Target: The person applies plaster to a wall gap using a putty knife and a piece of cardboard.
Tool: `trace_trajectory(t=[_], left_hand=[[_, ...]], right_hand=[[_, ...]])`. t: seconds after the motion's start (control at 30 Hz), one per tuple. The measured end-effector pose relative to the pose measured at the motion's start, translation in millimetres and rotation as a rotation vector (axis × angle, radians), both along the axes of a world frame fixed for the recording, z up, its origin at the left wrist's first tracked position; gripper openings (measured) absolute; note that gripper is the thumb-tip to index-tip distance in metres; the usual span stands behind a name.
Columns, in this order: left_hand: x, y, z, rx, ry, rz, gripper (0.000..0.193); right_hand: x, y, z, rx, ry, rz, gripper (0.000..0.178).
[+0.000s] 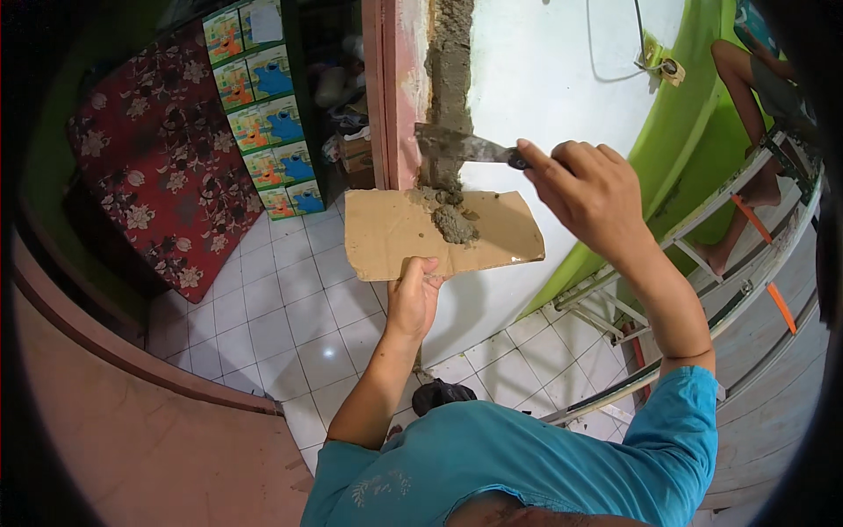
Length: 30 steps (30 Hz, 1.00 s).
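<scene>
My left hand (413,297) grips the near edge of a flat piece of cardboard (386,230), thumb on top and fingers beneath. A lump of wet grey mortar (455,226) lies on the cardboard, with smaller bits around it. In my right hand (590,195) is the dark handle of a putty knife (465,147). Its wide, smeared blade points left, above the cardboard's far edge and in front of a vertical strip of grey mortar (450,66) on the wall. Whether the blade touches the strip I cannot tell.
A pinkish door frame (395,97) borders the strip; white wall (544,79) lies right of it. A ladder (720,198) stands at right, with another person's bare leg (738,97) beside it. A printed drawer cabinet (279,119) and red floral panel (158,140) stand left. A black bag (442,395) lies on the tiles.
</scene>
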<state>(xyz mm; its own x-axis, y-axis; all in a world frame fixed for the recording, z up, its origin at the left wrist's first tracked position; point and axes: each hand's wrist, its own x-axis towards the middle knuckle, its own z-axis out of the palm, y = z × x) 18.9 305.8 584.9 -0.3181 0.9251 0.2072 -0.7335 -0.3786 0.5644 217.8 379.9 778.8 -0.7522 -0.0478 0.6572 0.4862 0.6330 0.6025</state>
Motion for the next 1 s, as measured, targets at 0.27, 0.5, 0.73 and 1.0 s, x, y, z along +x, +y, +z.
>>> trace_trajectory(t=[0.27,0.5,0.73,1.0], left_hand=[[1,2,1,0.025,-0.009,0.004,0.042],[-3,4,-5,0.017,-0.049,-0.075,0.033],[1,-2,7,0.031,-0.051,-0.03,0.037],[-1,4,-4,0.056,-0.016,-0.038,0.038]], right_hand=[[-17,-32,10,-0.111,-0.106,-0.234,0.033],[-34,-47,37,-0.068,-0.078,-0.231,0.015],[-41,-55,66,0.047,-0.072,-0.256,0.009],[-43,-55,82,0.031,0.003,-0.261,0.014]])
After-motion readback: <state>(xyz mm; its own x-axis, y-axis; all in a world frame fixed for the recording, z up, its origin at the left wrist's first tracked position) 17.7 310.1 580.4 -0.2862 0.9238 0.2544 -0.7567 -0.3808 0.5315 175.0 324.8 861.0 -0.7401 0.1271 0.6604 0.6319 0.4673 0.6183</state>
